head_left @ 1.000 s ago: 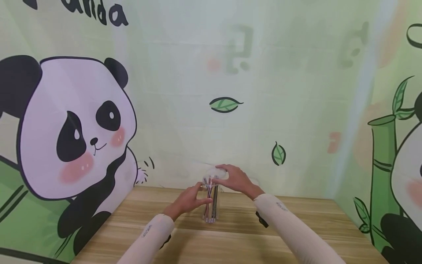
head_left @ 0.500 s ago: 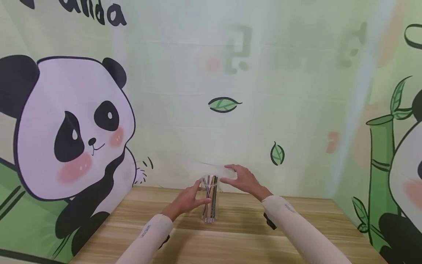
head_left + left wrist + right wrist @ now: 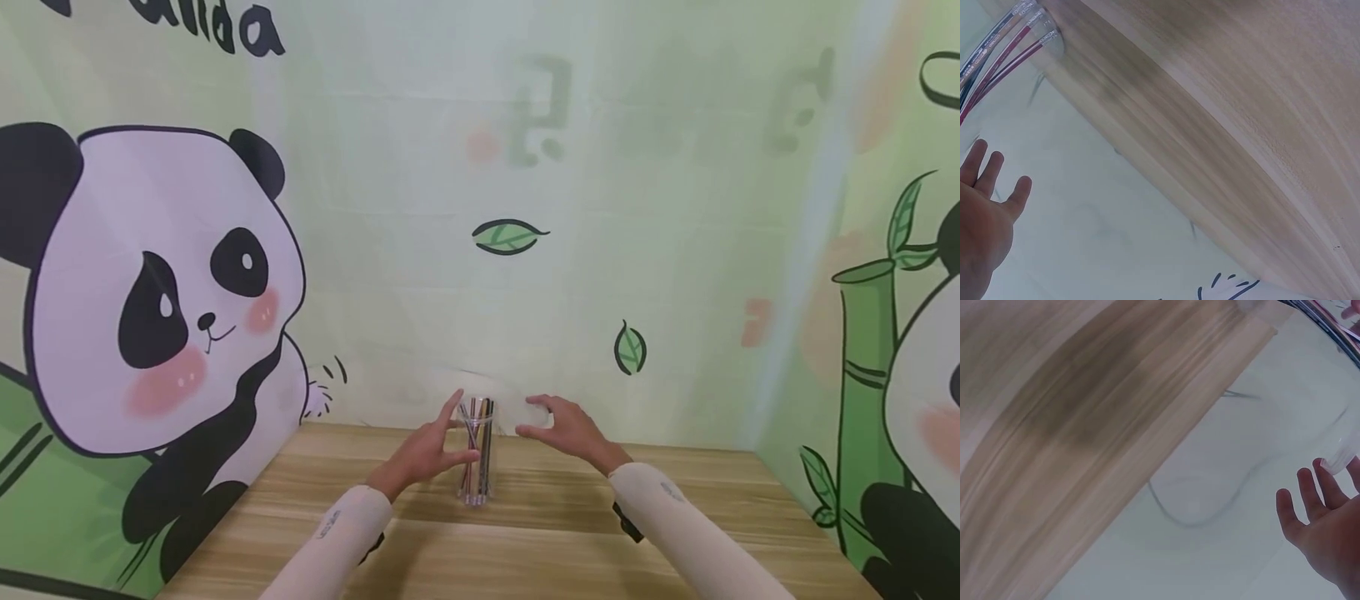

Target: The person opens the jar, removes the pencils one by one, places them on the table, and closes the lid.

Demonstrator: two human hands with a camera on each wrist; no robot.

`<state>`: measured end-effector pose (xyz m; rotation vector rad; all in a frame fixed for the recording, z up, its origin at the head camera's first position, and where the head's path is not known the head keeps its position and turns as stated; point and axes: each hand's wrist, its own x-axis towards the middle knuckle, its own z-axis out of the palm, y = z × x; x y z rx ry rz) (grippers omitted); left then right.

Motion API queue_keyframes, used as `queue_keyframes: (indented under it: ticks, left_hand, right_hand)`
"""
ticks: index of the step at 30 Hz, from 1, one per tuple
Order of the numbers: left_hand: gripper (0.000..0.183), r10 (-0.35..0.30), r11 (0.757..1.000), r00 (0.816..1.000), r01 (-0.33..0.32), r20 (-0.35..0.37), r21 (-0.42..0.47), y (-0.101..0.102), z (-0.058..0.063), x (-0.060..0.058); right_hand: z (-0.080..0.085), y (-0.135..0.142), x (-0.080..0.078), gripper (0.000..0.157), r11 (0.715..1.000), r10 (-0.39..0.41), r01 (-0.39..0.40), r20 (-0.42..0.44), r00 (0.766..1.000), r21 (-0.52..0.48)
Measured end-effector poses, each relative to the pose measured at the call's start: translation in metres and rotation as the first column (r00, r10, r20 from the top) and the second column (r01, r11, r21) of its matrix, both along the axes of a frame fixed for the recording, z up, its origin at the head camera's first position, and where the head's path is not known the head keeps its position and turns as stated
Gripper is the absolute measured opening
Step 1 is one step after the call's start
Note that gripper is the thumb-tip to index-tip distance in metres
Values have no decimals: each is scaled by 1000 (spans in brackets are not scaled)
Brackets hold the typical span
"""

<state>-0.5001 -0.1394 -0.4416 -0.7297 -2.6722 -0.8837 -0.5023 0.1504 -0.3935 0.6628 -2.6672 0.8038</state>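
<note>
A clear cylindrical container (image 3: 492,487) stands upright on the wooden table, holding several slim pencils (image 3: 488,433) in dark, red and yellowish colours. My left hand (image 3: 418,454) is at its left side, index finger raised beside the rim and thumb overlapping the front. In the left wrist view the other fingers (image 3: 988,175) are spread, and the pencils' printed lower ends (image 3: 1035,28) show. To the right of the container, my right hand (image 3: 573,429) holds a clear plastic lid (image 3: 1339,455) between thumb and fingers, apart from the container. The lid is faint in the head view.
The wooden table (image 3: 570,517) meets a pale green cloth backdrop (image 3: 675,400) just behind the container. Printed pandas (image 3: 165,292) and a bamboo stalk (image 3: 868,375) cover the side walls.
My right hand has drawn the lid off the container's top, moving right and then lower. The left index finger has lifted away from the rim. The container has stayed in place.
</note>
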Motion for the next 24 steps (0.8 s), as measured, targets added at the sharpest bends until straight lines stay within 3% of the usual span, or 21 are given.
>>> queue_keyframes:
  ticks: [9, 13, 24]
  left_hand:
    - [111, -1, 1000, 1000, 1, -3, -4, 1, 6, 0]
    - [105, 4, 1000, 1000, -4, -6, -10, 0, 6, 2]
    - [97, -6, 1000, 1000, 6, 0, 8, -1, 5, -1]
  right_hand:
    - [-29, 4, -2, 64, 999, 37, -35, 72, 997, -36]
    - [-47, 4, -4, 63, 997, 74, -73, 64, 995, -20]
    - [-73, 4, 0, 78, 995, 99, -99, 140, 985, -14]
